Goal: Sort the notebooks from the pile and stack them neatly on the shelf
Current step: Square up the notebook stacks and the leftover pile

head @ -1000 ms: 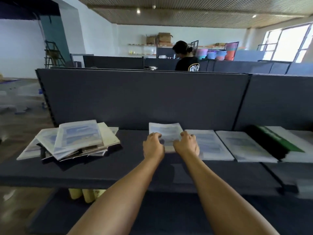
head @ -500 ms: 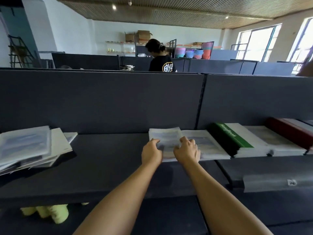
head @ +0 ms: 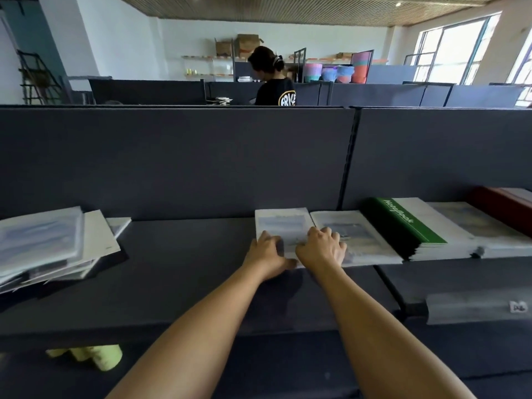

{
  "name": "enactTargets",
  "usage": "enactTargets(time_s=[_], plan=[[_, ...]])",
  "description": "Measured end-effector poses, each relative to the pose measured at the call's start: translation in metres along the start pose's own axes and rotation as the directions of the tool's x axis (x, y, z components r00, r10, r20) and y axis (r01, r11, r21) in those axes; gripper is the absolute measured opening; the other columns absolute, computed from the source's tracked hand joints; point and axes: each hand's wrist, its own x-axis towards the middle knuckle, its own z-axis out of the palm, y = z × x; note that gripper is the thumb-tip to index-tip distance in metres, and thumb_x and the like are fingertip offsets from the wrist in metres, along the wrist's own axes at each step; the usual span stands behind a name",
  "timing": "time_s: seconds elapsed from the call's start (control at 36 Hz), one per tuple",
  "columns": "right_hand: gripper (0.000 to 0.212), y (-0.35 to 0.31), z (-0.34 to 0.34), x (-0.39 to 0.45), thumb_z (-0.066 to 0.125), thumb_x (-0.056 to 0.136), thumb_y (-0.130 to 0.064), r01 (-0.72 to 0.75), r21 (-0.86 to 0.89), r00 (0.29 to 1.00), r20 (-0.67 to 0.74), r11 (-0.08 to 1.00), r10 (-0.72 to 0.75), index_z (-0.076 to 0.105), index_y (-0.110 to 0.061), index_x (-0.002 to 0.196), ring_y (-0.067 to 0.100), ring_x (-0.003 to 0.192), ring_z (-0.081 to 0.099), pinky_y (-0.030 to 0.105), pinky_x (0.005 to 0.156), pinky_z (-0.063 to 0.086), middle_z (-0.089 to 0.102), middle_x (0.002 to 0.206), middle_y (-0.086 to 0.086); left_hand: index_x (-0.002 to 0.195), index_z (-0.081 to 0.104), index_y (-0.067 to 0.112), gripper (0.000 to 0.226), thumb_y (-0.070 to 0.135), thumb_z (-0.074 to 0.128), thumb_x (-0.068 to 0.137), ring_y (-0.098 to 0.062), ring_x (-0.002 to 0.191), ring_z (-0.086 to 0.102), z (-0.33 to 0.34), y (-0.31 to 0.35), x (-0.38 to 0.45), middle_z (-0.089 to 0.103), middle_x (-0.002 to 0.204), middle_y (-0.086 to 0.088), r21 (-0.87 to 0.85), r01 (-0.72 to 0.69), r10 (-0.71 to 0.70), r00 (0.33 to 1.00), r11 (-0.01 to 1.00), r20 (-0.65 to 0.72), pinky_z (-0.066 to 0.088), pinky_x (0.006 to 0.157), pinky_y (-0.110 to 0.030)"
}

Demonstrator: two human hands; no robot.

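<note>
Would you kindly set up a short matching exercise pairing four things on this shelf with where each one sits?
Things:
1. messy pile of notebooks
2. green notebook
3. red book
4. pale notebook under both hands

Places:
A. far right end of the shelf
B. far left of the shelf
C. middle of the shelf, leftmost of the sorted row
D. on top of a stack, right of the hands

Pairs: 1-B, 2-D, 3-A, 4-C
</note>
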Motion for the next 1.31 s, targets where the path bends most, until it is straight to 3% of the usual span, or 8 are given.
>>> enactTargets(time_s=[0.25, 0.36, 0.5, 0.72, 0.89, 1.03, 1.17, 1.31], plan=[[0.038, -0.009, 0.002, 0.002, 0.045, 0.089, -0.032, 0.067, -0.198, 0.996, -0.049, 0.978, -0.079, 0.056, -0.017, 0.123, 0.025, 0.120, 0.040, 0.040, 0.098, 0.029, 0.047, 0.130, 0.005, 0.146, 0.031, 0.024, 0.087, 0.069, 0.058, 0.078, -0.023, 0.136, 0.029, -0.005, -0.014, -0.002, 0.023, 0.149, 0.004, 0.190, -0.103, 0.090, 0.993, 0.976, 0.078, 0.035, 0.107, -0.044], [0.035, -0.019, 0.006, -0.001, 0.048, 0.089, -0.028, 0.109, -0.172, 0.985, -0.111, 0.979, -0.129, 0.055, -0.018, 0.122, 0.026, 0.120, 0.041, 0.040, 0.098, 0.030, 0.049, 0.128, 0.004, 0.120, 0.055, 0.021, 0.051, 0.061, 0.038, 0.093, -0.024, 0.121, 0.047, -0.016, -0.024, -0.013, 0.051, 0.128, 0.000, 0.286, -0.122, 0.155, 0.983, 0.951, -0.098, 0.040, 0.096, -0.039], [0.036, -0.053, 0.017, -0.006, 0.047, 0.087, -0.020, 0.284, -0.167, 0.946, -0.114, 0.944, -0.305, 0.055, -0.018, 0.122, 0.027, 0.121, 0.040, 0.039, 0.099, 0.030, 0.049, 0.131, 0.006, 0.136, 0.050, 0.017, 0.049, 0.048, 0.037, 0.100, -0.024, 0.129, 0.043, -0.041, -0.062, -0.035, 0.050, 0.140, -0.003, 0.266, 0.030, 0.056, 0.949, 0.964, -0.311, 0.035, 0.104, -0.037], [0.034, -0.153, 0.042, -0.042, 0.041, 0.088, -0.015, 0.570, -0.106, 0.816, -0.042, 0.815, -0.576, 0.056, -0.018, 0.119, 0.026, 0.119, 0.040, 0.039, 0.097, 0.029, 0.052, 0.126, 0.004, 0.129, 0.054, 0.018, 0.039, 0.040, 0.043, 0.099, -0.023, 0.125, 0.045, -0.109, -0.141, -0.084, 0.053, 0.133, -0.002, 0.366, 0.284, -0.076, 0.869, 0.886, -0.489, 0.037, 0.100, -0.037], [0.036, -0.245, 0.056, -0.077, 0.040, 0.091, -0.013, 0.690, 0.041, 0.724, -0.042, 0.723, -0.689, 0.054, -0.016, 0.124, 0.024, 0.121, 0.042, 0.035, 0.096, 0.033, 0.053, 0.128, 0.004, 0.122, 0.059, 0.019, 0.033, 0.036, 0.045, 0.097, -0.022, 0.120, 0.049, -0.169, -0.206, -0.122, 0.057, 0.127, 0.000, 0.331, 0.456, -0.170, 0.761, 0.826, -0.626, 0.036, 0.099, -0.035], [0.035, -0.312, 0.066, -0.103, 0.037, 0.098, -0.028, 0.744, 0.047, 0.668, -0.022, 0.667, -0.744, 0.052, -0.015, 0.127, 0.025, 0.117, 0.049, 0.036, 0.093, 0.038, 0.058, 0.126, 0.006, 0.124, 0.057, 0.017, 0.034, 0.035, 0.043, 0.098, -0.023, 0.118, 0.051, -0.208, -0.255, -0.146, 0.056, 0.129, -0.002, 0.244, 0.547, -0.241, 0.667, 0.801, -0.705, 0.038, 0.098, -0.035], [0.040, -0.355, 0.076, -0.120, 0.027, 0.101, -0.042, 0.729, 0.042, 0.681, 0.061, 0.683, -0.730, 0.047, -0.016, 0.124, 0.028, 0.112, 0.051, 0.039, 0.088, 0.039, 0.061, 0.120, 0.010, 0.131, 0.050, 0.016, 0.037, 0.033, 0.038, 0.100, -0.027, 0.123, 0.045, -0.228, -0.288, -0.151, 0.049, 0.136, -0.006, 0.138, 0.581, -0.325, 0.618, 0.802, -0.716, 0.038, 0.099, -0.039], [0.046, -0.380, 0.083, -0.123, 0.025, 0.100, -0.046, 0.663, 0.099, 0.733, 0.116, 0.742, -0.670, 0.039, -0.015, 0.130, 0.030, 0.115, 0.050, 0.041, 0.092, 0.038, 0.061, 0.121, 0.012, 0.130, 0.047, 0.014, 0.037, 0.032, 0.035, 0.101, -0.028, 0.119, 0.046, -0.240, -0.299, -0.142, 0.042, 0.140, -0.006, 0.011, 0.576, -0.414, 0.601, 0.818, -0.683, 0.042, 0.076, -0.039]])
